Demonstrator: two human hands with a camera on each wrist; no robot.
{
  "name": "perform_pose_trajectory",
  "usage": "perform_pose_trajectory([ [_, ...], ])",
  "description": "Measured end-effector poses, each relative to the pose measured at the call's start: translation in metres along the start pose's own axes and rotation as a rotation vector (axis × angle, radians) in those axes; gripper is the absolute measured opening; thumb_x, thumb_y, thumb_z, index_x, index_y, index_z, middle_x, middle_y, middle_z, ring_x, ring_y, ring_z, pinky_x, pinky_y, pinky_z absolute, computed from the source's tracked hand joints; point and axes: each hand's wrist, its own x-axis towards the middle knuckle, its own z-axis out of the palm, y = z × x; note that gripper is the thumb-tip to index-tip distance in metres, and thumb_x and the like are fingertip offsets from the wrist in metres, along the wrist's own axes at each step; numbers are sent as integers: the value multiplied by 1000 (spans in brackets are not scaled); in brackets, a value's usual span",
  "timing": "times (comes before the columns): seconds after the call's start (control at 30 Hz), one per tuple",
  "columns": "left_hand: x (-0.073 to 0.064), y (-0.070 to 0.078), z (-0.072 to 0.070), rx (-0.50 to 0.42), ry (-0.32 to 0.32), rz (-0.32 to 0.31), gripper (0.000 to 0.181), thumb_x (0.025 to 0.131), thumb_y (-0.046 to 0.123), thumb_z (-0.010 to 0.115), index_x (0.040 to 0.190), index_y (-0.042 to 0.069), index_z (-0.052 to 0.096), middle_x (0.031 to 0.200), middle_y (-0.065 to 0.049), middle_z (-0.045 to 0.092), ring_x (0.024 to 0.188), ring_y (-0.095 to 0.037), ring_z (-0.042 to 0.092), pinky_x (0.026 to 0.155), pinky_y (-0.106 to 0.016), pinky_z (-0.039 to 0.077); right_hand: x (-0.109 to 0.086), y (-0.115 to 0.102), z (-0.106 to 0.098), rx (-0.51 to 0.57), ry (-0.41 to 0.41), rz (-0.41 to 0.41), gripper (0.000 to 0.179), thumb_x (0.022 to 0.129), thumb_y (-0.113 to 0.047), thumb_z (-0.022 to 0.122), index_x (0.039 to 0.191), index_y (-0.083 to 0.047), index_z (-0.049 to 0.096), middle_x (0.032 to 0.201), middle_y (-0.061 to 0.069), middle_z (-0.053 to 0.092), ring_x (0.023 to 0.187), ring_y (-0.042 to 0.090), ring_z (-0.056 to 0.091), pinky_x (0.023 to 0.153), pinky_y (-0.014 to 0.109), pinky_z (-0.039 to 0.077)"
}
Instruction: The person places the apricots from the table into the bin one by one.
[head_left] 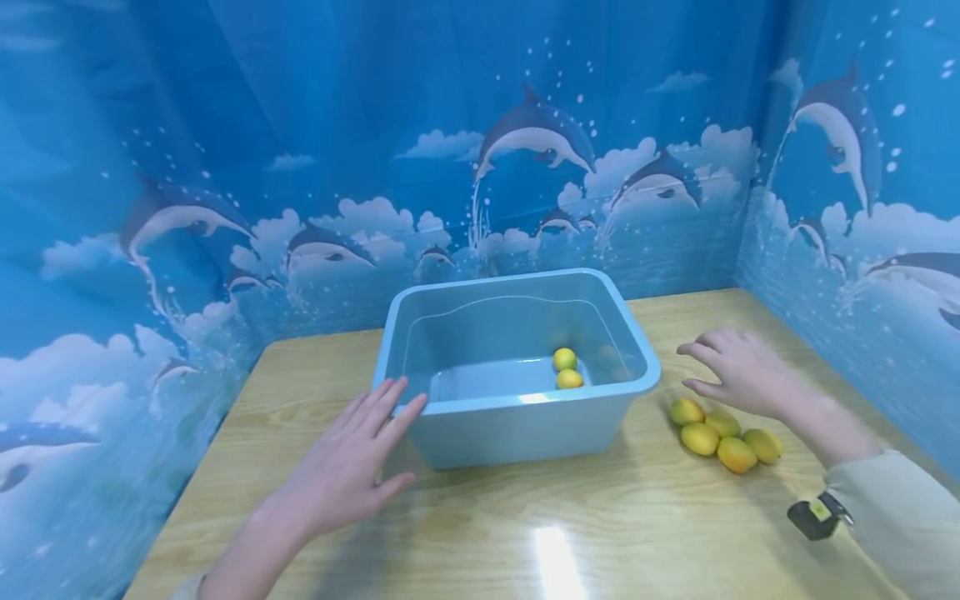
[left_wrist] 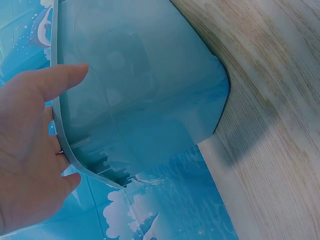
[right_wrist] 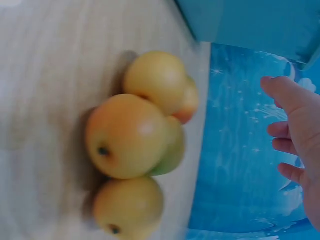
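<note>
A light blue plastic bin (head_left: 517, 433) stands on the table, its opening facing up. Inside, toward its right end, lie two yellow fruits, one (head_left: 565, 359) tinged green and the other (head_left: 569, 379) nearer the front wall. My left hand (head_left: 352, 467) is spread with straight fingers right at the bin's front left rim, thumb out to the side. To the right of the bin, my right hand (head_left: 738, 371) hovers with loosely bent fingers and holds nothing. Below it several yellow fruits with an orange blush, like small mangoes (right_wrist: 127, 135), lie clustered on the table.
The pale wooden table (head_left: 480, 533) carries the bin and fruit. A blue curtain (head_left: 360, 125) printed with dolphins and clouds hangs behind it and along both sides. A small black device (head_left: 813, 518) is strapped at my right wrist.
</note>
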Motion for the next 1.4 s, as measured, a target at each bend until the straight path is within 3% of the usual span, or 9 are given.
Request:
perform_pose_trajectory([
  [0.2,0,0,0,-4,-5,-2,89,81,38,70,149,13,19,152,-17,14,138,-34,17,109,-51,21,-10,-7,8,27,-110,68,43,72,-26,77,107,-5,63,94,9,60,88,30,55,75,51,45],
  [0.57,1,0,1,4,-2,-1,88,81,39,69,149,13,20,152,-17,14,138,-34,17,109,-51,22,-20,-6,20,49,-243,114,39,72,-29,77,102,-5,67,91,6,59,87,29,55,74,51,46],
  [1.0,1,0,2,4,5,-6,88,81,39,69,149,14,20,153,-16,15,138,-33,17,108,-51,22,-23,-1,29,53,-294,148,36,76,-40,73,94,-9,69,86,1,56,82,24,54,68,46,45],
  [1.4,1,1,1,10,1,-12,88,81,39,70,149,13,21,152,-17,15,138,-33,16,109,-50,21,-17,-3,35,58,-339,205,38,77,-36,72,98,-4,69,87,2,55,84,25,53,71,47,44],
])
